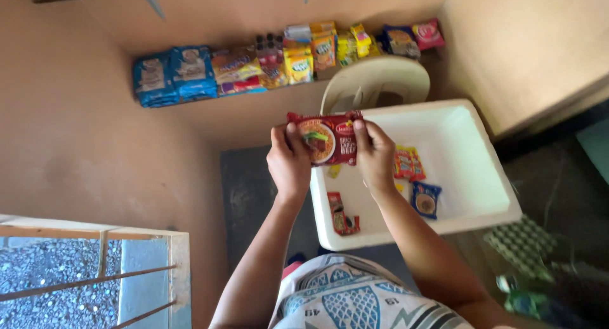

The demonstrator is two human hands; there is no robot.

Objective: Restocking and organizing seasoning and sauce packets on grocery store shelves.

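Observation:
Both my hands hold one red noodle packet (pixel 331 138) up in front of me. My left hand (pixel 288 161) grips its left edge and my right hand (pixel 375 156) grips its right edge. Below the packet stands a white foam box (pixel 472 177) with a few small packets inside: a red one (pixel 341 215) near the front wall, a blue one (pixel 425 199) and an orange-red one (pixel 408 163) beside my right wrist.
A wall shelf carries a row of snack packs, blue ones (pixel 172 75) at the left, yellow and pink ones (pixel 355 43) to the right. A cream plastic chair (pixel 374 81) stands behind the box. A barred window opening (pixel 95 272) is at lower left.

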